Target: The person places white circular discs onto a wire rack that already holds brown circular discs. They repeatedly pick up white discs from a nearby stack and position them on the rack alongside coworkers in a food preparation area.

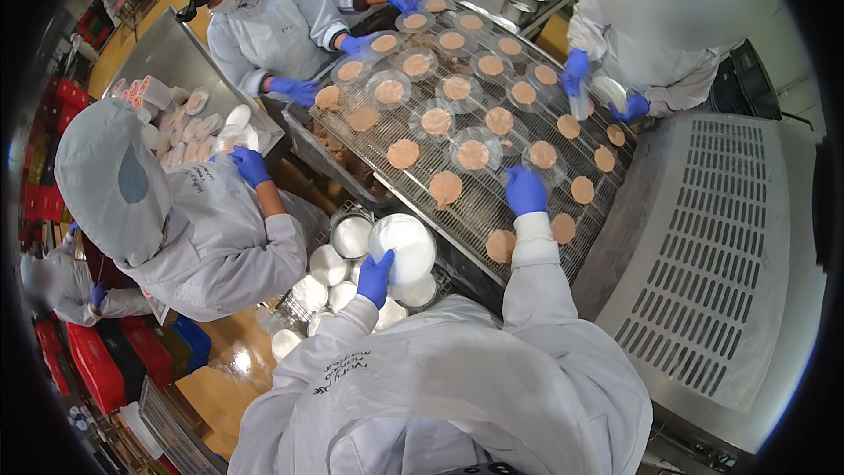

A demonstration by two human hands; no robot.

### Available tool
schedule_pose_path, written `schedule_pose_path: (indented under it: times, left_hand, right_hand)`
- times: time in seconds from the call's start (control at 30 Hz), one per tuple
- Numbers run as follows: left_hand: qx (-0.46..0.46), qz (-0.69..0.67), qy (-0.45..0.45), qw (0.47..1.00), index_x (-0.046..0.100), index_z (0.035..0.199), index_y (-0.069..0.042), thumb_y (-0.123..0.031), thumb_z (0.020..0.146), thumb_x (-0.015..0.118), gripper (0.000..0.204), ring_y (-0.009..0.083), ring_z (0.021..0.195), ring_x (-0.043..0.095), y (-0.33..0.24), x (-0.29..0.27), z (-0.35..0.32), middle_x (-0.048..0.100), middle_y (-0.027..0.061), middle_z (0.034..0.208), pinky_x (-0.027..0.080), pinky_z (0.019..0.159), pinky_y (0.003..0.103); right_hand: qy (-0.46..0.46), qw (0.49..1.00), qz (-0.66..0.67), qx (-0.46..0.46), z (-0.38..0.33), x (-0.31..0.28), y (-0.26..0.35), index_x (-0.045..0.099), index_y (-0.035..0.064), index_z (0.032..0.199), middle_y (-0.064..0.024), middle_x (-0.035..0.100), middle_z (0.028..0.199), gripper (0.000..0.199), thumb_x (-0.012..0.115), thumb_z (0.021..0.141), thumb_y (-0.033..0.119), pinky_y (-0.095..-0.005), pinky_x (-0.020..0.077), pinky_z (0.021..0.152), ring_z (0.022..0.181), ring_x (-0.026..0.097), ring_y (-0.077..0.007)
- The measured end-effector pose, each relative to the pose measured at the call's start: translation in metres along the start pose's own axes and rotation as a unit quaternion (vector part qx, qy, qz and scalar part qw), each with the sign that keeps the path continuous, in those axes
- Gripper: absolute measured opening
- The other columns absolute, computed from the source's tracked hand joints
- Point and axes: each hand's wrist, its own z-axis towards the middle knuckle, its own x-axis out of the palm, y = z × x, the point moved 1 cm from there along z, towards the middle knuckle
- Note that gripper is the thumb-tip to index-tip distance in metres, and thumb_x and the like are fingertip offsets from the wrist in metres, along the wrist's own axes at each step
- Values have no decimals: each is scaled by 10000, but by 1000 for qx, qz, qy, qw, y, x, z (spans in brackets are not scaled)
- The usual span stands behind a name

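Observation:
My left hand point(375, 279), in a blue glove, is closed on a stack of round white sheets point(410, 251) over a wire rack. My right hand point(526, 191), gloved too, reaches over a wire mesh conveyor belt point(440, 233). Its fingers look extended, at the near edge of a round pinkish patty point(542, 155) with a clear disc around it; its fingertips are partly hidden. Left of that hand, another patty point(473, 155) bears a wide clear disc. Several patties lie bare, among them one with a ragged edge point(446, 188).
More white stacks point(330, 265) fill the rack at my left. A co-worker point(176, 202) stands beside a metal bin point(167, 48) of patties. Other gloved hands point(294, 90) work along the belt's far left edge. A person point(646, 53) holds discs across the belt. A slotted metal cover point(703, 255) borders its right.

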Motion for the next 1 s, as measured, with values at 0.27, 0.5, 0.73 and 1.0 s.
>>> schedule_pose_path:
  times: [0.27, 0.5, 0.73, 1.0]
  left_hand:
    - [41, -24, 39, 998, 517, 1173, 25, -182, 874, 597, 372, 168, 924, 588, -16, 39, 17, 612, 101, 1063, 470, 822, 279]
    - [60, 21, 47, 997, 548, 1119, 22, -168, 884, 586, 305, 140, 866, 589, 7, 46, 29, 626, 83, 1011, 477, 781, 270]
    - [42, 1, 50, 998, 528, 1154, 33, -145, 874, 585, 337, 154, 921, 583, 16, 50, 22, 602, 86, 1065, 472, 808, 276]
    - [44, 13, 55, 997, 491, 1207, 39, -144, 861, 606, 408, 183, 966, 582, 6, 41, 21, 589, 114, 1104, 486, 818, 295]
  right_hand:
    - [222, 937, 228, -146, -69, 13, 110, 569, 9, 1076, -200, 615, 1029, 373, 650, 797, 244, -389, 476, 780, 892, 611, -332]
    - [91, 903, 412, -82, -50, 39, 53, 625, 6, 900, -217, 620, 869, 288, 528, 854, 273, -424, 469, 724, 796, 591, -380]
    - [109, 953, 277, -56, -47, 19, 59, 626, 9, 891, -217, 621, 812, 293, 521, 883, 282, -412, 469, 691, 751, 595, -382]
    - [52, 910, 383, -151, -67, 33, 97, 619, -9, 915, -171, 632, 751, 235, 532, 899, 209, -380, 458, 615, 665, 617, -264]
